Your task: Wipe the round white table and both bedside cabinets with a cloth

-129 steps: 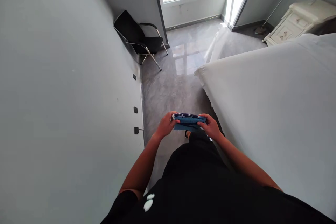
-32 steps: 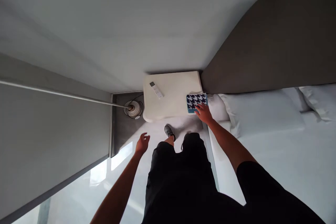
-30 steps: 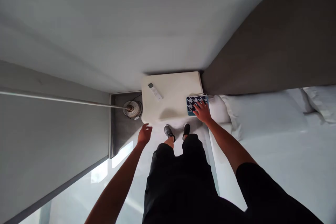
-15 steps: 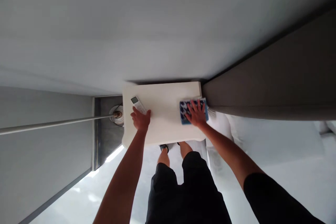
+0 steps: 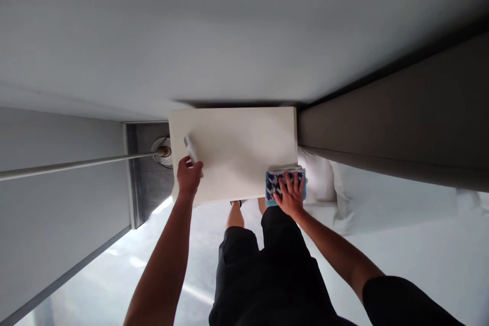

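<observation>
My right hand [image 5: 291, 196] presses flat on a folded blue cloth with a dark-and-white houndstooth pattern [image 5: 278, 179], at the near right corner of a cream bedside table top [image 5: 237, 147]. My left hand [image 5: 188, 175] grips a white remote control [image 5: 190, 146] near the table's left edge, with the remote tilted up off the surface. My legs and one shoe show below the table's near edge.
A brown padded headboard [image 5: 393, 127] and a white bed with a pillow [image 5: 324, 183] lie to the right. To the left of the table, a lamp base [image 5: 162, 152] with a long thin pole stands on the floor. A grey wall is behind.
My right hand has slid the cloth from the table's far right side to its near right corner. My left hand has closed on the remote and lifted it.
</observation>
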Demonstrator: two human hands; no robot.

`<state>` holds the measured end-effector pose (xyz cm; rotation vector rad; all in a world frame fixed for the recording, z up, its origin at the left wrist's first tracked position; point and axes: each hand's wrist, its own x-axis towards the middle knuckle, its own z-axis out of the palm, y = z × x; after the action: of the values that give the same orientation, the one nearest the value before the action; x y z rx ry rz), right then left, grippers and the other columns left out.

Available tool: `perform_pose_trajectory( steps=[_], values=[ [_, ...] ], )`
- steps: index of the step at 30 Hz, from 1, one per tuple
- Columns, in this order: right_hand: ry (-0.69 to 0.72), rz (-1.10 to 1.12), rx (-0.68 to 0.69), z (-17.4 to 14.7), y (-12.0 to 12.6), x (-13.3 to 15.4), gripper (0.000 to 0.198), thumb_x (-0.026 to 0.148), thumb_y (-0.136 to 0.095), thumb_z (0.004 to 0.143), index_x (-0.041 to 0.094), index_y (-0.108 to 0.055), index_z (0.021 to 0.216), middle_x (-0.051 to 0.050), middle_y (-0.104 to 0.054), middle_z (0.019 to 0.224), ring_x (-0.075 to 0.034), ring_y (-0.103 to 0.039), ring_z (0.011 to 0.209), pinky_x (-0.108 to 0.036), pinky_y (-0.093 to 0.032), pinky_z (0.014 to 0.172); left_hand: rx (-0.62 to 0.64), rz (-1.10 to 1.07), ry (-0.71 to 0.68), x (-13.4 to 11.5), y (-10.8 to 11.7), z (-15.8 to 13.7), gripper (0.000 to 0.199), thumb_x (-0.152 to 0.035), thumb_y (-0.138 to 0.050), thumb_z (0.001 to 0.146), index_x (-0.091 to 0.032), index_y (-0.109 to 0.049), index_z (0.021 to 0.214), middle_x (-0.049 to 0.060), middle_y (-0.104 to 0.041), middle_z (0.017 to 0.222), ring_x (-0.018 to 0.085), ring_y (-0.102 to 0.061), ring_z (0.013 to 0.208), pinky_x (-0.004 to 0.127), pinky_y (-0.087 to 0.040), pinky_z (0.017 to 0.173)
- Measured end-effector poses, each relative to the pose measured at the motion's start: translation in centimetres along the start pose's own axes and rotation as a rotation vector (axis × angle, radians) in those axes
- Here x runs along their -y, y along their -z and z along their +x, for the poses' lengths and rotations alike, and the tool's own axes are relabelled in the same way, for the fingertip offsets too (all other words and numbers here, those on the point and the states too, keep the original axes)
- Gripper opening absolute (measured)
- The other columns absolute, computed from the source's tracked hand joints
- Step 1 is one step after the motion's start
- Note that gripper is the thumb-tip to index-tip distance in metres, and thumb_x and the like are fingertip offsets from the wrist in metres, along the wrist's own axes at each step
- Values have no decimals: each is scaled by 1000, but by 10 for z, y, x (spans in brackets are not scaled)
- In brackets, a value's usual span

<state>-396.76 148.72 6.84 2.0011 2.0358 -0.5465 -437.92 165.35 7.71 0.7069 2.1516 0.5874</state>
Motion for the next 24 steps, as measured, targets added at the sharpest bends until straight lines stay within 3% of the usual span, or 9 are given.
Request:
perform_pose_trajectory(
  steps=[2, 4, 9, 12, 14, 18, 20, 22, 24],
  values=[
    [21, -9, 28, -20, -9, -2, 66, 74, -53, 106, 46, -71, 163, 0, -55, 181, -52, -32, 176, -79, -25, 144, 3, -94, 47, -1, 0, -4, 65, -37, -76, 71, -17, -70, 133, 4, -75, 98, 16, -63, 71, 26, -45, 62],
    [61, -6, 19, 10, 5, -5, 68, 68, -55, 107, 37, -69, 167, -5, -50, 185, -53, -27, 178, -80, -21, 144, 10, -202, 72, 1, 1, -10, 65, -37, -77, 69, -17, -69, 131, 3, -74, 94, 14, -58, 66, 25, -41, 58],
    [43, 5, -169, 206, 78, -12, 78, 58, -48, 114, 20, -48, 181, -13, -26, 196, -50, -11, 181, -80, -17, 143, 37, -418, 66, 27, 10, -36, 63, -40, -79, 69, -19, -68, 127, 2, -74, 92, 12, -54, 63, 26, -39, 56],
    [-30, 7, -257, 260, 91, -4, 79, 58, -43, 115, 19, -40, 184, -14, -18, 197, -49, -8, 181, -80, -19, 142, 51, -448, 70, 50, 21, -61, 61, -42, -79, 70, -19, -68, 126, 2, -76, 92, 12, -55, 63, 26, -41, 57],
    [-31, 0, -249, 225, 78, 9, 80, 58, -43, 115, 18, -40, 184, -14, -17, 197, -50, -6, 181, -82, -16, 142, 54, -481, 94, 64, 31, -79, 60, -43, -80, 71, -20, -68, 125, 2, -77, 91, 12, -55, 62, 26, -42, 56],
    [40, 11, -87, 61, 17, 39, 77, 64, -47, 111, 26, -55, 178, -11, -34, 193, -51, -12, 182, -83, -15, 143, 65, -538, 152, 87, 55, -114, 56, -42, -82, 72, -21, -69, 122, 1, -78, 91, 12, -56, 63, 24, -43, 55],
    [67, -5, 15, 5, -4, 50, 73, 70, -48, 109, 35, -64, 171, -5, -44, 188, -51, -21, 180, -80, -18, 144, 73, -544, 171, 98, 65, -129, 55, -41, -82, 74, -21, -70, 124, 1, -78, 95, 12, -57, 64, 24, -43, 54],
    [117, -31, 50, 6, -3, 58, 71, 69, -47, 111, 35, -65, 170, -4, -45, 188, -50, -22, 180, -75, -17, 146, 78, -542, 194, 110, 73, -141, 56, -41, -81, 77, -21, -70, 128, 2, -78, 98, 13, -58, 65, 25, -45, 55],
    [172, -49, 10, 66, 21, 67, 72, 63, -44, 113, 28, -60, 174, -6, -38, 192, -49, -16, 181, -74, -10, 147, 88, -532, 215, 122, 77, -152, 56, -43, -80, 79, -22, -70, 130, 3, -78, 100, 13, -59, 66, 26, -45, 55]
  ],
)
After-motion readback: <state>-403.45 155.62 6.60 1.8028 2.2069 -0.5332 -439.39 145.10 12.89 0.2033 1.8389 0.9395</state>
